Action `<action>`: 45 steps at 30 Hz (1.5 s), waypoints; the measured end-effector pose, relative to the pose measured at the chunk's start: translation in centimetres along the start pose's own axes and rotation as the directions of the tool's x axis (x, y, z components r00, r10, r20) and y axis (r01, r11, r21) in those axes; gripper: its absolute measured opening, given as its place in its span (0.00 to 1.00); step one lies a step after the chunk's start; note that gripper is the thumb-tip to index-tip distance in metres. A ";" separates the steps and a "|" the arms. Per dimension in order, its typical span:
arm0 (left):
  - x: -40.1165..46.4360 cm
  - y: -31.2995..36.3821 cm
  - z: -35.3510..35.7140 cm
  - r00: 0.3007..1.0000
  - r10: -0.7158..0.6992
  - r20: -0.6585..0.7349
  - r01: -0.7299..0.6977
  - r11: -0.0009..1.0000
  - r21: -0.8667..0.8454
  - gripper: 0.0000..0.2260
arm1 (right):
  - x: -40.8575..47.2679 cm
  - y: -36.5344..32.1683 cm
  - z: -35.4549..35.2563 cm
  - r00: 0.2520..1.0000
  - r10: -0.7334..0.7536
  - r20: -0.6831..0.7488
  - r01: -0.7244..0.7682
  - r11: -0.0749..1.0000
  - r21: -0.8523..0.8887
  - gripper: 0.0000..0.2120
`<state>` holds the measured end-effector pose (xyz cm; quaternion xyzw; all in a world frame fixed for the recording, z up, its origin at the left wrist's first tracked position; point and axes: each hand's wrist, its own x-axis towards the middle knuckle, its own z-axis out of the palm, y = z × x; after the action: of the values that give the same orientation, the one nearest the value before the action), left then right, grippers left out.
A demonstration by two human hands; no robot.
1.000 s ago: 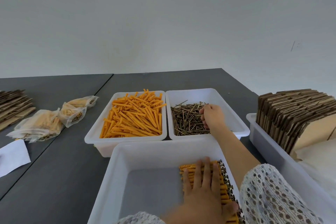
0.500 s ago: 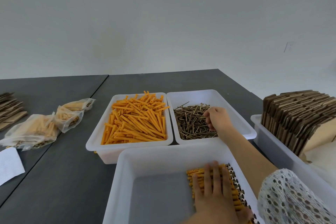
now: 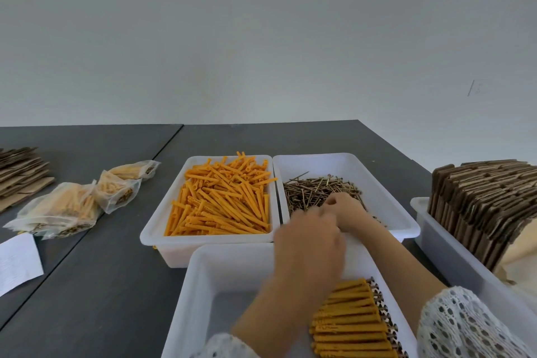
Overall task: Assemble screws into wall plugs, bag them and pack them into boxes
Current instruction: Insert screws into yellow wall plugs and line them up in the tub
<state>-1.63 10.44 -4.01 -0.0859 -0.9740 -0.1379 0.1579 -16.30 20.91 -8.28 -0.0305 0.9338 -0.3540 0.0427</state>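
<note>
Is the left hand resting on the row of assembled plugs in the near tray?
No: the left hand is raised toward the screw tray, off the assembled plugs.

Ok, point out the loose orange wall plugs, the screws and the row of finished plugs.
loose wall plugs [image 3: 220,200]: head view, middle of the orange pile.
screws [image 3: 313,187]: head view, centre of the heap behind the hands.
finished plugs [image 3: 348,325]: head view, mid-row, on an orange plug body.

Single head-worn view, facing forward and slightly down, close over table [image 3: 116,285], wall beyond
</note>
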 end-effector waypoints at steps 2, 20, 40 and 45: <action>1.4 -3.2 -0.5 0.982 -0.183 -0.041 0.185 0.982 0.041 0.11 | 0.0 0.0 0.2 0.998 0.018 0.068 -0.008 0.990 -0.141 0.04; 3.7 -11.0 2.1 0.907 -0.400 0.133 0.408 0.912 -0.036 0.12 | -0.2 -1.0 0.3 0.975 0.092 0.201 0.001 0.906 -0.422 0.10; 4.5 -12.0 2.6 0.907 -0.383 0.177 0.397 0.916 -0.049 0.17 | -1.5 -1.9 0.0 0.984 -0.042 -0.171 -0.023 0.932 -0.361 0.13; 4.0 -12.0 3.0 0.879 -0.473 -0.052 0.456 0.868 -0.195 0.07 | -1.4 -1.8 -0.1 0.890 -0.212 -0.403 0.149 0.972 -0.183 0.15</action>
<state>-8.74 0.43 -8.30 0.1442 -0.9409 -0.2618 0.1593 -14.84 19.74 -6.91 -0.0436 0.9377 -0.2846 -0.1946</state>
